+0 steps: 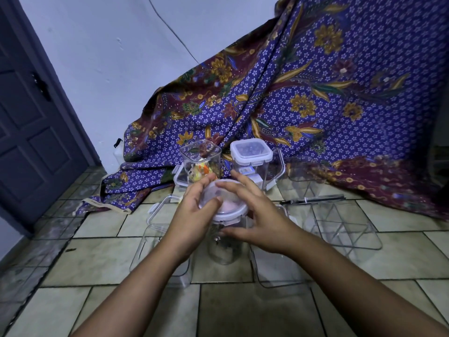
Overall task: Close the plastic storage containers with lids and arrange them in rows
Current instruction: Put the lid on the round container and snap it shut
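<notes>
**Two hands on a round lid**

The left hand [194, 210] and right hand [257, 215] press a round lid [227, 203] onto a clear jar [222, 249] on the tiled floor [97, 261]; behind stand an open tub [200, 161] and a shut tub [251, 159]; a flowery purple cloth [315, 93] hangs behind.

round lid [224, 201] on clear jar [222, 249] | square container [251, 161] lidded | another [200, 159] open
</notes>
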